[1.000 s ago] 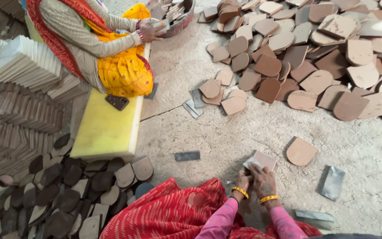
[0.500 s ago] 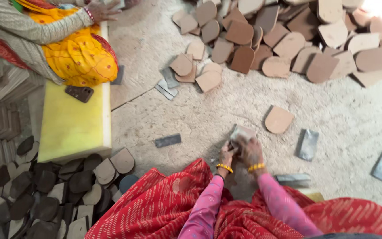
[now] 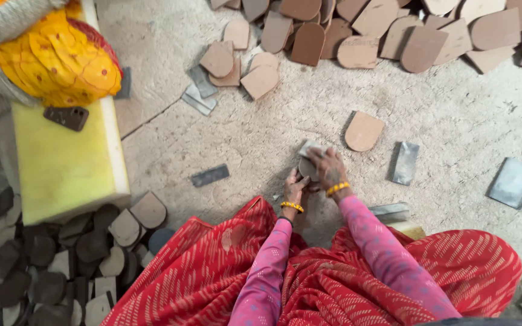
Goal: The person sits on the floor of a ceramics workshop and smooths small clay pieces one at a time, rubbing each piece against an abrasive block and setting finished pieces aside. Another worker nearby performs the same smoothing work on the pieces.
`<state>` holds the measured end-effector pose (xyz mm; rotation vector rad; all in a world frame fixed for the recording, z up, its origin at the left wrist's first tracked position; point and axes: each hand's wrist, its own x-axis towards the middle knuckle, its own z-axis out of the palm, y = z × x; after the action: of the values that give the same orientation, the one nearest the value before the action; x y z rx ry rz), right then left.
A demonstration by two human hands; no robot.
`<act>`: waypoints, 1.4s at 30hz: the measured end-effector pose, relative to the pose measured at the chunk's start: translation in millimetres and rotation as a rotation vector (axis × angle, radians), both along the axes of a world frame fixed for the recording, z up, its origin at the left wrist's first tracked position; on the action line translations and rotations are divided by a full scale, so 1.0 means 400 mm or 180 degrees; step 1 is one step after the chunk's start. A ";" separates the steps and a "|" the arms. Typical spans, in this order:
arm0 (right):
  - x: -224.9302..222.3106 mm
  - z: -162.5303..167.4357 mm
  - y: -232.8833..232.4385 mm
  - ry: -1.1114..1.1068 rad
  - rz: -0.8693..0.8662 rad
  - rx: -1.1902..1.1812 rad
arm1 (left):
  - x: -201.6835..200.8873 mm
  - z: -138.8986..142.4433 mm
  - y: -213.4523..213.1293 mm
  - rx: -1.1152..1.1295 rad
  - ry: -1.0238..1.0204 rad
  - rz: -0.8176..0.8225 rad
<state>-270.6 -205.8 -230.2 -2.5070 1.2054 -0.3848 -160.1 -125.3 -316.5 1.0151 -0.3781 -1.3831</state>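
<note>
On dusty concrete floor [image 3: 261,139], both hands [image 3: 312,175] press a heel-shaped piece [image 3: 306,167].

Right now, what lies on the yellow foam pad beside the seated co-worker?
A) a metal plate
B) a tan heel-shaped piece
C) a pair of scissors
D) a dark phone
D: a dark phone with its camera lenses showing rests on the yellow foam pad, just below the co-worker's yellow garment; no scissors, tan piece or plate lies on it.
</note>
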 end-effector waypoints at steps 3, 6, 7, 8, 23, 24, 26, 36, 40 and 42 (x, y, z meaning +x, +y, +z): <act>0.002 -0.021 -0.030 0.0167 -0.0122 -0.0287 | 0.002 0.004 -0.005 -0.0230 -0.0101 -0.0053; 0.003 -0.027 -0.005 0.0213 0.0081 -0.0472 | -0.003 0.003 -0.014 -0.0167 -0.0150 0.0033; -0.003 -0.032 0.016 0.0194 0.0176 -0.0510 | -0.007 0.002 -0.012 -0.0041 -0.0070 0.0088; -0.010 -0.034 0.040 0.0104 0.0242 -0.0432 | -0.011 0.000 -0.010 -0.0038 -0.0047 0.0078; -0.139 0.065 0.089 0.0712 -0.1037 -0.0508 | 0.036 0.095 0.023 0.0389 -0.2547 0.0536; -0.138 0.070 0.098 0.0706 -0.1046 -0.0503 | 0.042 0.108 0.026 0.0252 -0.2923 0.0515; -0.141 0.069 0.095 0.0551 -0.1075 -0.0375 | 0.040 0.133 0.031 -0.0156 -0.3784 0.0459; -0.195 0.035 0.079 -0.1029 -0.1252 0.0803 | -0.145 0.096 0.033 -0.0279 -0.4622 -0.0200; -0.168 0.098 0.188 -0.0432 -0.1232 0.0672 | -0.148 0.056 0.013 -0.0084 -0.4693 -0.0595; -0.154 0.131 0.223 0.0312 -0.1179 0.0516 | -0.147 0.044 0.003 -0.0215 -0.4430 -0.0914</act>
<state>-332.0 -116.5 -177.9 -2.1859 1.6741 -0.2415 -219.0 -124.1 -298.8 1.8007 -1.6114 -0.6702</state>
